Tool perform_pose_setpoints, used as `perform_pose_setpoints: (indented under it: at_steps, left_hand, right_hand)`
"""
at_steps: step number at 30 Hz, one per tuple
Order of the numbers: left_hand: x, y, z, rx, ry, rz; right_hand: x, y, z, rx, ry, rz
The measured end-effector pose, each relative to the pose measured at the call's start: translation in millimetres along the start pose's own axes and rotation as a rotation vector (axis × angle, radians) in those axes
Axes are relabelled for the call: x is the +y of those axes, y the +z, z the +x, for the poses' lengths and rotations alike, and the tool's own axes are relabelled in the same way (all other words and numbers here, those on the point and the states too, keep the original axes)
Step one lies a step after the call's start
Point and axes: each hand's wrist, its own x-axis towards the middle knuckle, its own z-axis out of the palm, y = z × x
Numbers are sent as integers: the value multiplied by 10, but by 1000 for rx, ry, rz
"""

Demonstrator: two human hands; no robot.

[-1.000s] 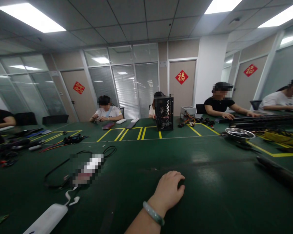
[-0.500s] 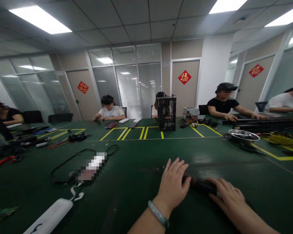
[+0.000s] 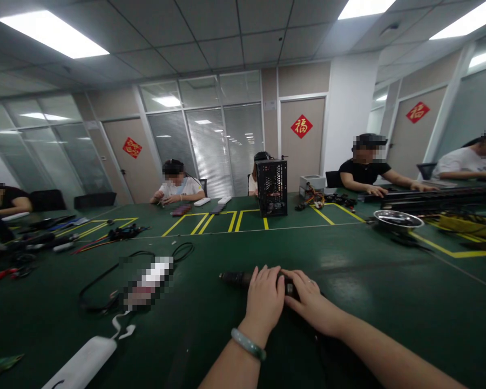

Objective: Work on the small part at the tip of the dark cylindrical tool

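A long black rod-like tool [image 3: 235, 279] lies across the green table [image 3: 372, 302] in front of me. My left hand [image 3: 264, 299], with a pale green bangle on the wrist, rests over its middle with fingers curled down on it. My right hand [image 3: 308, 300] meets it from the right, fingers laid along and gripping the same tool. The tool's left end sticks out past my left hand; the rest is hidden under both hands.
A white power strip [image 3: 81, 363] and a black cable loop [image 3: 105, 275] lie at the left. A black mesh case [image 3: 272, 188] stands at mid-table, a metal bowl [image 3: 397, 220] at the right. Several people sit around the far edges, with tools at the far left.
Both hands have drawn the black tool leftward and closer together; my right hand, which came into view half a second ago, now touches my left hand over the tool.
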Motion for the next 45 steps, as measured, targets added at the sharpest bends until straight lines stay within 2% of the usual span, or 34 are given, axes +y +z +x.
perform_pose_setpoints:
  at_steps: [3, 6, 9, 14, 20, 28, 33, 36, 40, 45]
  left_hand:
    - [-24, 0, 2, -7, 3, 8]
    - [0, -14, 7, -24, 8, 2]
    - [23, -39, 7, -36, 0, 32]
    - [-34, -53, -1, -94, 40, 38]
    - [-81, -79, 36, -182, 36, 83]
    - [-124, -357, 33, -340, -46, 180]
    - [-195, -480, -50, -350, -46, 200]
    - [-159, -453, -78, -315, 60, 129]
    - [-45, -347, -80, -310, 229, 22]
    - [30, -223, -72, -263, 208, -4]
  right_hand:
    - [35, -249, -90, 96, 94, -27]
    - [33, -371, -221, -3, 192, -98]
    - [-6, -334, -360, -119, 232, -158]
    - [6, -231, -440, -137, 239, -147]
    - [162, -249, -371, -158, 197, -20]
    - [224, -277, -307, -130, 221, 193]
    - [219, -224, -292, -230, 191, 443]
    - [226, -161, -295, -264, 187, 527]
    - [256, -108, -294, -223, 163, 527]
    - [318, -152, -257, -145, 165, 466]
